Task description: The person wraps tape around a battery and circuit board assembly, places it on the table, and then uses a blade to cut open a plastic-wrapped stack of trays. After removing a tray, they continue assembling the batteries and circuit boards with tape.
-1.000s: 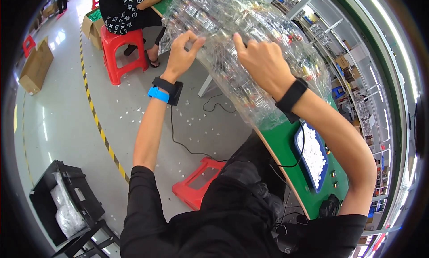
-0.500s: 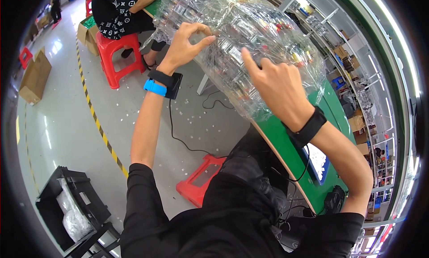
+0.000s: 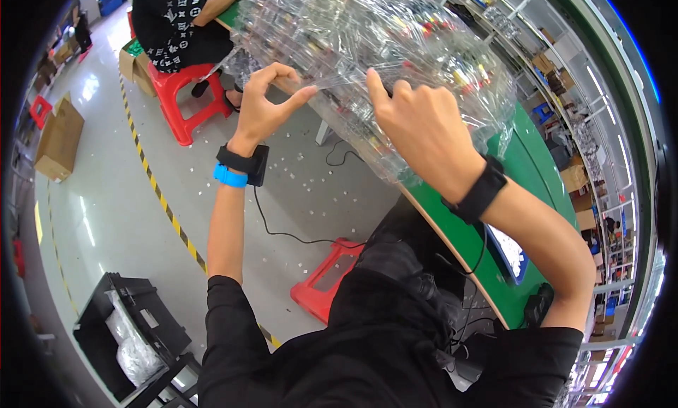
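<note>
A large clear plastic bag [image 3: 332, 27], crinkled and full of small parts with metallic, red and yellow bits, lies across the far end of the green table. My left hand [image 3: 265, 108] pinches the bag's near left edge between thumb and forefinger. To its right, my right hand [image 3: 427, 126] is over the near side of the bag, forefinger stretched out and the other fingers curled in on the film. Between the two hands a strip of film is drawn taut. The parts inside blur behind the creased plastic.
Beyond the bag a person [image 3: 166, 27] sits on a red stool [image 3: 187, 104]. A blue tray [image 3: 510, 249] of small white pieces rests on the green table [image 3: 452, 228]. Another red stool [image 3: 318, 291] stands near my legs. At lower left is a black crate [image 3: 152, 313]; shelves [image 3: 558, 104] line the right.
My left hand has moved left and nearer to me, pulling film away from the bag. My right hand has shifted slightly left. The film between them is now stretched.
</note>
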Available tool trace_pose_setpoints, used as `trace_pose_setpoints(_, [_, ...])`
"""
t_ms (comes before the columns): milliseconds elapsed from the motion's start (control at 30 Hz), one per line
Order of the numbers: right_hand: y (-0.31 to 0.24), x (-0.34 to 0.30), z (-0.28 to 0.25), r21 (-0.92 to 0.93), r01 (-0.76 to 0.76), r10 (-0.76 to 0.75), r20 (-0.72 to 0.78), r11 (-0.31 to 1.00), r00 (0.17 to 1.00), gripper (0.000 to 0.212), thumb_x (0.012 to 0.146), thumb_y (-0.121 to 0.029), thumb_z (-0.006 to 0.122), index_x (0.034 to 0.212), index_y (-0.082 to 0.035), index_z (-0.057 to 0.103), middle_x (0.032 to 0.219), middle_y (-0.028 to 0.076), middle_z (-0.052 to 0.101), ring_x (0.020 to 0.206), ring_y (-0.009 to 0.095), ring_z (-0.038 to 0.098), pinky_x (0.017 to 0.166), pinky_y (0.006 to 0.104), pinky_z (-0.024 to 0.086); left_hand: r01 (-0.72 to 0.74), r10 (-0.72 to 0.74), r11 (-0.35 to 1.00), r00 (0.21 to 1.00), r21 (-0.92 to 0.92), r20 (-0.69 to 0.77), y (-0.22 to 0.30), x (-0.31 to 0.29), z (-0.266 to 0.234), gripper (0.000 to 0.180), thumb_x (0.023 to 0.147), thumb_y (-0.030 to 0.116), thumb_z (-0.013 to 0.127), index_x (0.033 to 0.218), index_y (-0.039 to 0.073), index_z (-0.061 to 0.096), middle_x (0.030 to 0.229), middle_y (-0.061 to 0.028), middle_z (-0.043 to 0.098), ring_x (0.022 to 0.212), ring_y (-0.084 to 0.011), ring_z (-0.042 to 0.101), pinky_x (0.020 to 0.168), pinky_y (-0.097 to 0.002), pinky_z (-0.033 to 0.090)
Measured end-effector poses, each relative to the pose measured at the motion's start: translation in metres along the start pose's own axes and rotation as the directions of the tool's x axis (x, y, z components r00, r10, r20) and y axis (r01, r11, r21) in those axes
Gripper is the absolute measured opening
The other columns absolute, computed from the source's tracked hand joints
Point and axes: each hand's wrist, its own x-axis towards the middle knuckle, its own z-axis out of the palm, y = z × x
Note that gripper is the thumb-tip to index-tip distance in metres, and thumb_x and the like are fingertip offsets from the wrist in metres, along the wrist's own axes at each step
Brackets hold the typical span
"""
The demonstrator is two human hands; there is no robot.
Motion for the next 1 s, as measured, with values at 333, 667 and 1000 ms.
trace_pose_setpoints(333, [0.008, -0.067, -0.022, 0.136, -0.069, 0.078, -0.062, 0.988, 0.995, 0.060, 0.079, -0.008, 0.063, 0.138, -0.005, 0.055, 0.073, 0.005, 0.057, 0.058, 0.018, 0.065, 0.049, 0.0303, 0.048, -0.529, 0.499, 0.813, 0.849, 0.245, 0.175, 0.040, 0.027, 0.036, 0.032, 0.077, 0.031, 0.084, 0.081, 0.006, 0.065, 0.075, -0.0029, 0.063, 0.073, -0.0233, 0.060, 0.071, -0.0318, 0.044])
trace_pose_setpoints(667, [0.026, -0.086, -0.002, 0.072, -0.080, 0.080, 0.006, 0.994, 0.997, 0.060, 0.079, -0.008, 0.063, 0.139, -0.006, 0.055, 0.069, 0.004, 0.051, 0.053, 0.015, 0.061, 0.046, 0.0302, 0.046, -0.239, 0.244, 0.958, 0.970, 0.160, -0.015, 0.068, -0.017, 0.071, 0.021, 0.080, 0.015, 0.080, 0.077, 0.006, 0.061, 0.073, -0.0048, 0.062, 0.071, -0.0234, 0.059, 0.070, -0.0350, 0.044])
trace_pose_setpoints(1000, [0.049, -0.169, -0.020, 0.281, -0.161, 0.163, 0.015, 0.946, 0.987, 0.066, 0.078, -0.006, 0.062, 0.142, -0.015, 0.054, 0.068, 0.003, 0.045, 0.048, 0.014, 0.053, 0.043, 0.0301, 0.041, -0.152, 0.107, 0.958, 0.976, 0.242, 0.189, 0.089, -0.044, 0.060, 0.028, 0.078, 0.019, 0.080, 0.097, 0.004, 0.066, 0.078, -0.0051, 0.060, 0.075, -0.0208, 0.057, 0.075, -0.0324, 0.044])
